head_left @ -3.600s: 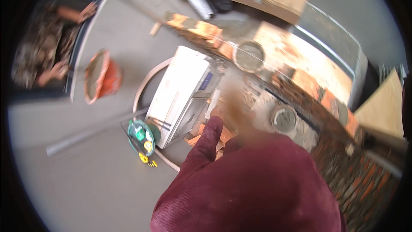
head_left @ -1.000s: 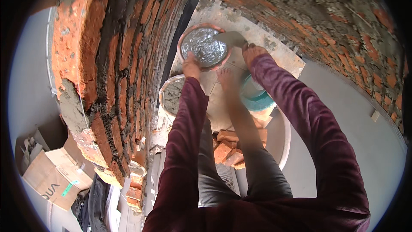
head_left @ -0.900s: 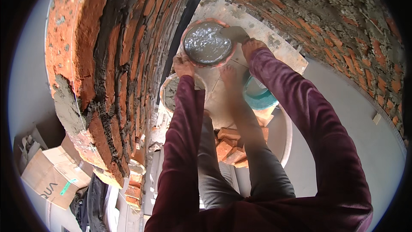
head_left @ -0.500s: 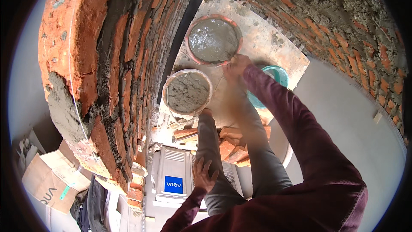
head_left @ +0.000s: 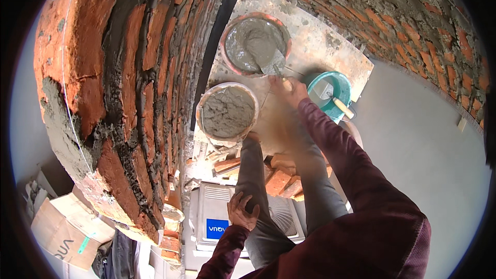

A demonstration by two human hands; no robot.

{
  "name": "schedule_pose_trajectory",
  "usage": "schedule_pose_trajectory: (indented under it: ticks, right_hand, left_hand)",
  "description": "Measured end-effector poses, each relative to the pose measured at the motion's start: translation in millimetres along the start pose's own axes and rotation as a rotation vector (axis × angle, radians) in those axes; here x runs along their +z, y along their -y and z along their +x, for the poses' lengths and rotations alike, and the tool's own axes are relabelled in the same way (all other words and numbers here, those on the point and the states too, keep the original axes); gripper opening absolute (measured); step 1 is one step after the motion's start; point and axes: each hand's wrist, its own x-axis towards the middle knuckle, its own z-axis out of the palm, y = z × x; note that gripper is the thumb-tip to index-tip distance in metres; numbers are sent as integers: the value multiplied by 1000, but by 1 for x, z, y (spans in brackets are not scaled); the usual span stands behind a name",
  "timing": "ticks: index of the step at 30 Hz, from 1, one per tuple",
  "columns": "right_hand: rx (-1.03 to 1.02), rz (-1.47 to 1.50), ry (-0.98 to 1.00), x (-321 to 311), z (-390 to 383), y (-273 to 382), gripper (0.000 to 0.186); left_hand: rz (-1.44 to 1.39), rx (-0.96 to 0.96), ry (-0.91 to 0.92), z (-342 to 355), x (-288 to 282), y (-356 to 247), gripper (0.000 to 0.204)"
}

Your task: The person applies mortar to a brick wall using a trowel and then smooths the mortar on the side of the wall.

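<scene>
Since half a second ago the right hand (head_left: pixel 288 89) has reached its trowel (head_left: pixel 272 66), grip clenched on the handle, into the upper-centre mortar pan (head_left: pixel 256 43); left hand (head_left: pixel 242 211) rests loose on the knee; scoop shallowly, keeping the blade level.

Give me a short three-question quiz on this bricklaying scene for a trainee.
1. True or false: the right hand holds a trowel dipped into the far mortar pan.
2. Where does the left hand rest? A) on the person's knee B) on the brick wall C) in the near mortar pan
3. What colour is the bucket beside the right hand?

Key: 1 true; 2 A; 3 teal.
</scene>
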Motion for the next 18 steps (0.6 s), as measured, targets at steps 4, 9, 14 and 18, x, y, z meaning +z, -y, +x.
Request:
schedule_pose_trajectory:
  ticks: [4,9,14,18]
  right_hand:
    - [-102,31,-1,-9,-7,-3,36]
    - [-101,-93,46,-62,-46,39,33]
    - [-407,-235,85,-157,-120,111,21]
    - [-401,-443,296,-244,-187,232,38]
  left_hand:
    - [5,-21,-8,-3,6,8,44]
    - [64,-61,-25,-6,17,14,49]
    - [-51,-78,-65,-11,26,17,56]
    - [-238,-22,-169,-32,25,-5,53]
